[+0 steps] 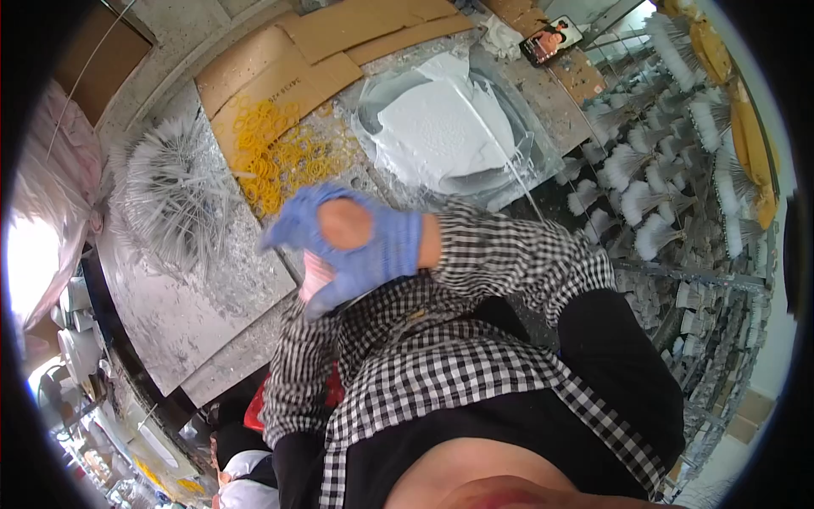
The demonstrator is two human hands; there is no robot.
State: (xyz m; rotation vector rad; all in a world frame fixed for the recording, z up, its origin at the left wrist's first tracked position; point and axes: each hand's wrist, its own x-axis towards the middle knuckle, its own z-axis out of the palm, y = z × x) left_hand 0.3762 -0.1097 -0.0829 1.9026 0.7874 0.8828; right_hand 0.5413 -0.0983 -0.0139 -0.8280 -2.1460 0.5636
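My right hand [356, 242] wears a blue glove with a worn hole on its back and is blurred with motion. It lies over my left hand [312, 287], of which only a pinkish edge shows beneath. Both sleeves are black-and-white check. The hands hover above the grey splattered worktop [195, 297], just below a pile of yellow rubber bands [275, 161] on cardboard. Whether either hand holds anything is hidden.
A fanned bundle of thin white sticks [174, 191] lies to the left. A round basin of white paste [445, 127] under plastic sits behind. Racks of white-tipped stick bundles [653, 187] fill the right. A phone [551, 38] lies at the back.
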